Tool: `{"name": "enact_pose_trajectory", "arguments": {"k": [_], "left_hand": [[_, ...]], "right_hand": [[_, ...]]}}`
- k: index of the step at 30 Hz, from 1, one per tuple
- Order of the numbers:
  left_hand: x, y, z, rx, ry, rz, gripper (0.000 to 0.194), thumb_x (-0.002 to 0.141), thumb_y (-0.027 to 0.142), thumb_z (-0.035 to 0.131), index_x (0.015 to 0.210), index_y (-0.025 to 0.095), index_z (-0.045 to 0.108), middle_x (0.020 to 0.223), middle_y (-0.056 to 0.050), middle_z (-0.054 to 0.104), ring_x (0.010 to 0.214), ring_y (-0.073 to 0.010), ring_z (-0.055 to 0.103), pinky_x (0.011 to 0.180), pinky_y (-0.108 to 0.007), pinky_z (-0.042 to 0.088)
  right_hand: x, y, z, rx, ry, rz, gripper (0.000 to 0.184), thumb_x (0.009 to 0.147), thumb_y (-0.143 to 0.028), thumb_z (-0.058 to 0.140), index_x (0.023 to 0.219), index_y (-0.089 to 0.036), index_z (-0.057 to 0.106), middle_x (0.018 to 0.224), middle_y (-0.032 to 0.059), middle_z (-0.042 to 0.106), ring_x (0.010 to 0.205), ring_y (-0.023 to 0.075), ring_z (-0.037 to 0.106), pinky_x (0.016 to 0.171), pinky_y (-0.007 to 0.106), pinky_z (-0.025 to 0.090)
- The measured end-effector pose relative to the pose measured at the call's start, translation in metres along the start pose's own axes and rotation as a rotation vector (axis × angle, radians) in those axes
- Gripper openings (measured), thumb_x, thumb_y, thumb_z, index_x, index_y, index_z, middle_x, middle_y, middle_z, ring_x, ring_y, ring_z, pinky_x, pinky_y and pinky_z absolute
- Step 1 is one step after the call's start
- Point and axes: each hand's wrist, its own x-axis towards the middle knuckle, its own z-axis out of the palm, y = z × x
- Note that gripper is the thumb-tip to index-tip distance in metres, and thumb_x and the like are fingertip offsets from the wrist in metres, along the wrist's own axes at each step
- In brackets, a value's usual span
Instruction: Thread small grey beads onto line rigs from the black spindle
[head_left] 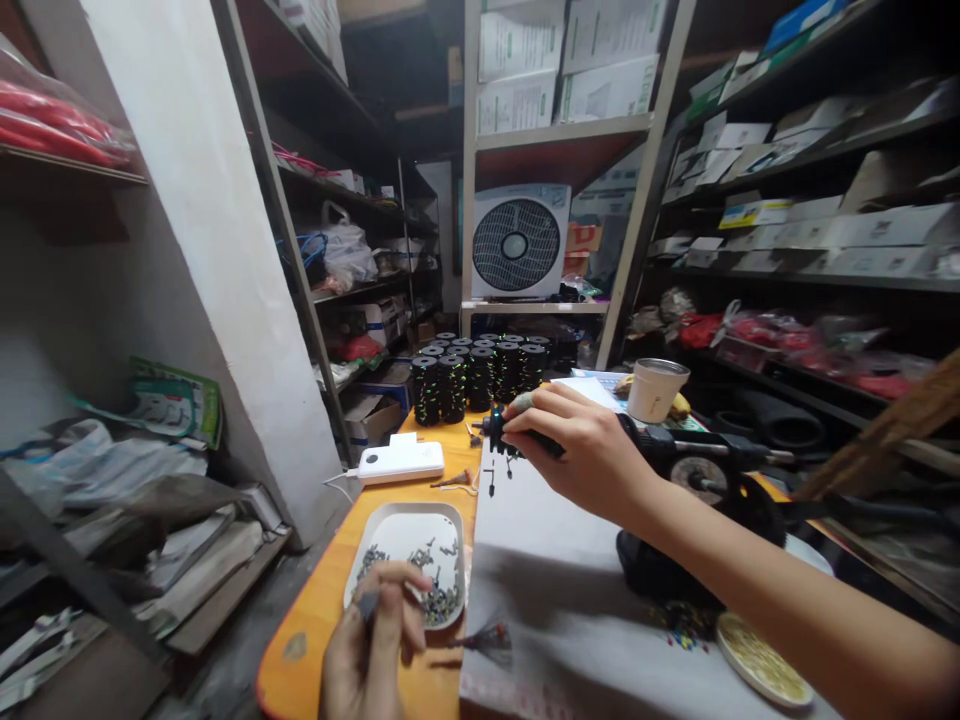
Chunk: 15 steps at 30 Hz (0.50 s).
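Note:
My right hand point(566, 435), with a grey-green covering on one fingertip, is closed around a dark rod-like part point(544, 443) of a black device. Small dark pieces point(491, 478) dangle below its left end. At the front, my left hand point(375, 640) overlaps the near edge of a white tray point(367, 525). Its fingers are curled together; what they hold, if anything, cannot be made out. Many small metal pieces point(439, 600) lie in the tray. Just right of this hand is a dark brush-like thing point(491, 638) with a reddish spot.
Behind the right forearm stands the black device's body point(652, 560). Black spools point(452, 390) with green flecks crowd the table's far end. A white power bank point(401, 462), a cup point(656, 388) and a dish of yellowish bits point(765, 660) are around. Shelves flank a box fan point(517, 243).

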Motion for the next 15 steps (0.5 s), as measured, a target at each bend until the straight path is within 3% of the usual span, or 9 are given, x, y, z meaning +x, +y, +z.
{"name": "enact_pose_trajectory", "arguments": {"k": [3, 6, 9, 12, 15], "left_hand": [[0.030, 0.002, 0.013, 0.087, -0.175, -0.063, 0.039, 0.080, 0.054, 0.065, 0.075, 0.016, 0.070, 0.060, 0.002, 0.050, 0.056, -0.0120, 0.043, 0.052, -0.022, 0.036], [0.056, 0.002, 0.033, 0.059, -0.269, -0.132, 0.044, 0.077, 0.054, 0.068, 0.092, 0.014, 0.072, 0.065, 0.002, 0.051, 0.048, -0.0081, 0.035, 0.043, -0.021, 0.028], [0.071, 0.001, 0.053, 0.019, -0.283, -0.136, 0.043, 0.077, 0.049, 0.070, 0.100, 0.013, 0.071, 0.070, 0.001, 0.055, 0.048, -0.0061, 0.032, 0.043, -0.020, 0.025], [0.080, -0.002, 0.068, 0.001, -0.297, -0.136, 0.041, 0.076, 0.044, 0.074, 0.103, 0.013, 0.069, 0.075, 0.000, 0.060, 0.054, -0.0071, 0.041, 0.046, -0.019, 0.030], [0.083, -0.009, 0.077, 0.001, -0.363, -0.159, 0.029, 0.083, 0.037, 0.069, 0.098, 0.012, 0.068, 0.072, 0.001, 0.059, 0.053, -0.0071, 0.045, 0.046, -0.019, 0.034]], "right_hand": [[0.001, 0.001, 0.000, 0.068, 0.041, 0.062, 0.012, 0.091, -0.018, 0.058, 0.084, -0.019, 0.067, 0.088, 0.0057, 0.071, 0.086, 0.0210, 0.060, 0.079, 0.037, 0.051], [0.001, 0.001, -0.002, 0.139, 0.053, 0.112, 0.011, 0.091, -0.017, 0.057, 0.086, -0.019, 0.067, 0.087, 0.0049, 0.071, 0.084, 0.0197, 0.062, 0.078, 0.035, 0.051], [0.002, 0.002, -0.004, 0.198, 0.062, 0.155, 0.012, 0.092, -0.016, 0.057, 0.087, -0.019, 0.068, 0.087, 0.0048, 0.072, 0.083, 0.0187, 0.064, 0.076, 0.034, 0.051], [0.002, 0.003, -0.005, 0.234, 0.073, 0.183, 0.012, 0.092, -0.018, 0.058, 0.088, -0.019, 0.069, 0.087, 0.0053, 0.073, 0.082, 0.0190, 0.065, 0.076, 0.034, 0.051], [0.001, 0.002, -0.005, 0.255, 0.083, 0.187, 0.012, 0.091, -0.019, 0.059, 0.087, -0.019, 0.070, 0.087, 0.0058, 0.073, 0.082, 0.0198, 0.065, 0.076, 0.035, 0.051]]}}
